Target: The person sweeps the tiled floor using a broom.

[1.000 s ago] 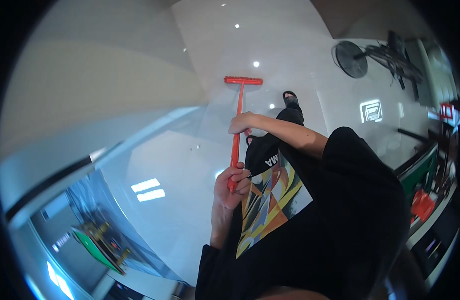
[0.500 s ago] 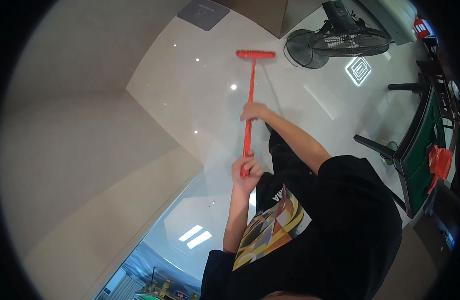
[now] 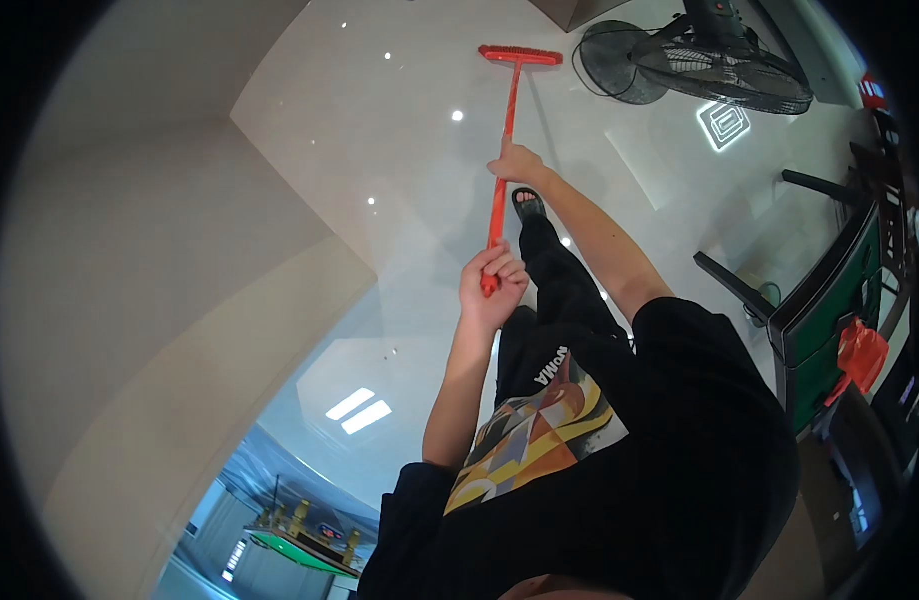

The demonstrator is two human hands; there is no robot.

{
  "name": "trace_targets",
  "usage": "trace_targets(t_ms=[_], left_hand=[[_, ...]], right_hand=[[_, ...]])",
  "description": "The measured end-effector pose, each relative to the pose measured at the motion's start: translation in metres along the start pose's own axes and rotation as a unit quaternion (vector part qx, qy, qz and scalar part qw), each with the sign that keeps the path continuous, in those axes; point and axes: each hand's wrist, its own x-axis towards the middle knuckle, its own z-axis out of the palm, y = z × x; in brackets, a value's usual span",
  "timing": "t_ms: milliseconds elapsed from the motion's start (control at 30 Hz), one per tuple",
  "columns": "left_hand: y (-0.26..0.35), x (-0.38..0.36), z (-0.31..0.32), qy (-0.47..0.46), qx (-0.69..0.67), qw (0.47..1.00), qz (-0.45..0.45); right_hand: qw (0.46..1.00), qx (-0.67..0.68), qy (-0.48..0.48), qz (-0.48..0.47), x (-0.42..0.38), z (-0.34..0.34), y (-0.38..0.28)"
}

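Note:
A red long-handled broom (image 3: 511,107) reaches forward over the glossy floor, its wide bristled head (image 3: 521,56) at the far end. My left hand (image 3: 495,277) is closed around the top end of the handle, close to my body. Further along the handle, my right hand (image 3: 520,162) is wrapped around it, with that arm stretched out. Beyond the right hand, the handle runs on to the head. My sandalled foot (image 3: 527,204) is on the floor just right of the handle.
A black fan (image 3: 722,72) with a round base (image 3: 623,62) stands right of the broom head. To the right is a green-topped, black-framed table (image 3: 830,310) with splayed legs and a red plastic bag (image 3: 862,356). A beige wall (image 3: 180,260) rises at left.
The broom and both hands appear higher in the view, as do the floor and fan. Against the fan, the broom head has shifted slightly right. My sandalled foot has come into view.

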Motion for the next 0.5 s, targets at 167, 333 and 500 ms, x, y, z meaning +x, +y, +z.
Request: trace_targets(t_ms=[167,333,500], left_hand=[[0.011,-0.1,-0.094,0.026,-0.049,0.998,0.022],[-0.039,-0.148,-0.189,0.019,-0.103,0.993,0.058],[-0.098,-0.22,-0.209,-0.044,-0.185,0.976,0.105]], right_hand=[[0.981,-0.141,-0.11,-0.069,-0.076,0.096,-0.014],[0.95,-0.228,-0.18,-0.115,-0.131,0.173,0.032],[0.924,-0.247,-0.247,-0.155,-0.205,0.201,0.024]])
